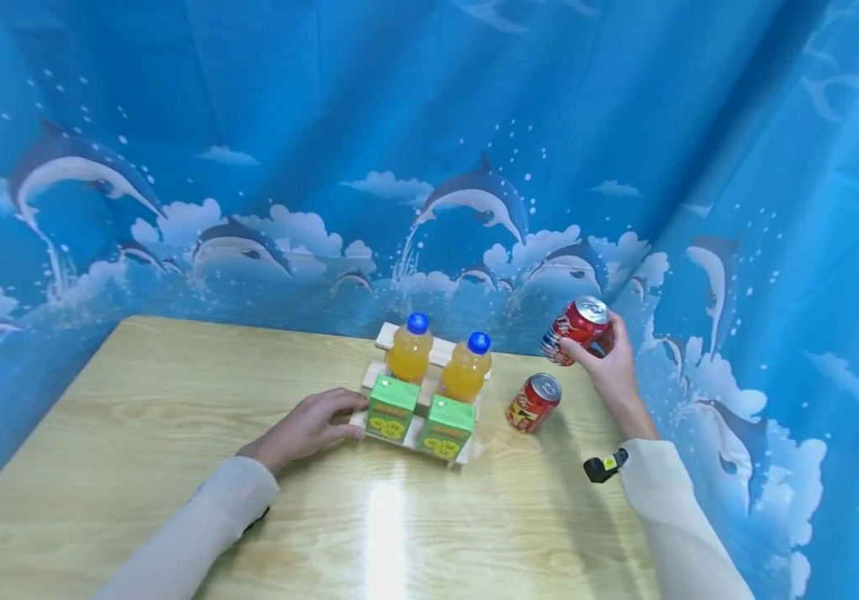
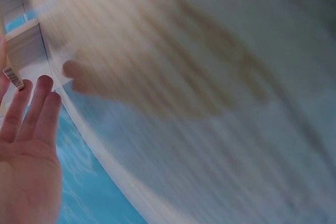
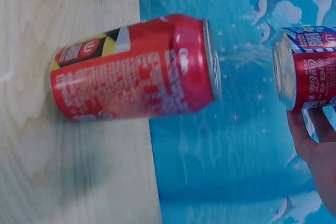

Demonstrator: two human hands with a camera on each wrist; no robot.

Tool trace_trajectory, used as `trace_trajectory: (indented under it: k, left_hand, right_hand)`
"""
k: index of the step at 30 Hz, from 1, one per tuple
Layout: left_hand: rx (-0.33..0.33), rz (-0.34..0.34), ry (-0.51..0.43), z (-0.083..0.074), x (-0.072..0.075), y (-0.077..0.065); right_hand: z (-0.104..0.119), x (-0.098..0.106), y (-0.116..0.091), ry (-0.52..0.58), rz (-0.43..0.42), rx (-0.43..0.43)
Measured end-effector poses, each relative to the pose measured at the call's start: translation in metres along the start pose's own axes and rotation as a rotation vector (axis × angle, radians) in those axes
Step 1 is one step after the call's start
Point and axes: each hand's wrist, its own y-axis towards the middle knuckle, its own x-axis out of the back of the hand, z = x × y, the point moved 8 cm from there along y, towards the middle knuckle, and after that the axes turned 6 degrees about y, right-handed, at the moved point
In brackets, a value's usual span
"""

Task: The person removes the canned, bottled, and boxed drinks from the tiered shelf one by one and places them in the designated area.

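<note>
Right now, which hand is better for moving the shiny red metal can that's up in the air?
Right, I think: the right hand has its grip on that shiny red metal can. The left hand is farther from it, with its fingers at the pale, slatted wooden rack.

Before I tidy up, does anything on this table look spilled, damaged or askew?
Nothing looks spilled or visibly damaged. The only mildly odd thing is the wooden rack, turned slightly out of line with the back edge of the table. The red can beside it stands upright.
</note>
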Motion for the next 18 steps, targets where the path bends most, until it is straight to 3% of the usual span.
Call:
trace_trajectory:
  k: [10, 18]
  left_hand:
    - [0.012, 0.011, -0.018, -0.001, 0.000, 0.000]
    - [-0.018, -0.005, -0.010, -0.003, 0.002, -0.001]
  right_hand:
    - [-0.024, 0.036, -0.020, -0.009, -0.117, -0.107]
    - [-0.045, 0.052, -0.037, -0.014, -0.194, -0.163]
